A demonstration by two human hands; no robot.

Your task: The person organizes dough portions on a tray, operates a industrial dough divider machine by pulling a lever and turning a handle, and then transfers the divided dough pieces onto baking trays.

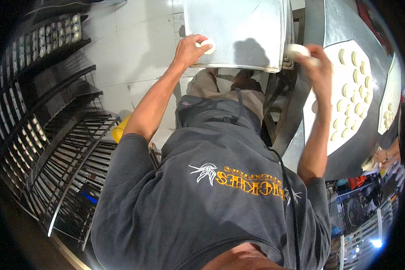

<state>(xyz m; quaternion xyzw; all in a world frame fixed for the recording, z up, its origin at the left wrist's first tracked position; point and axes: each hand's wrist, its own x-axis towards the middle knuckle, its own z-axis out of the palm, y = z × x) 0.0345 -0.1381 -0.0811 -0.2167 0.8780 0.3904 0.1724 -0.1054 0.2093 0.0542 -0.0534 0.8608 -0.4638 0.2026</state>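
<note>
My left hand point(188, 50) is closed on a pale round dough piece point(209, 46) at the near left corner of a flat metal tray point(231, 22). Otherwise the visible part of the tray is bare. On the right, my right hand point(318, 67), blurred by motion, grips another whitish dough piece point(297, 49) just off the tray's right edge. A white board point(317, 121) beside my right forearm bears many pale dough rounds point(355, 92), standing or leaning close together.
The board rests on a dark metal table point(312, 27). At left, black racks point(54, 81) hold trays of pale rounds. A yellow bucket point(120, 129) stands by my left elbow. Far right, another person's hands point(387, 155) work near a second white board point(388, 114).
</note>
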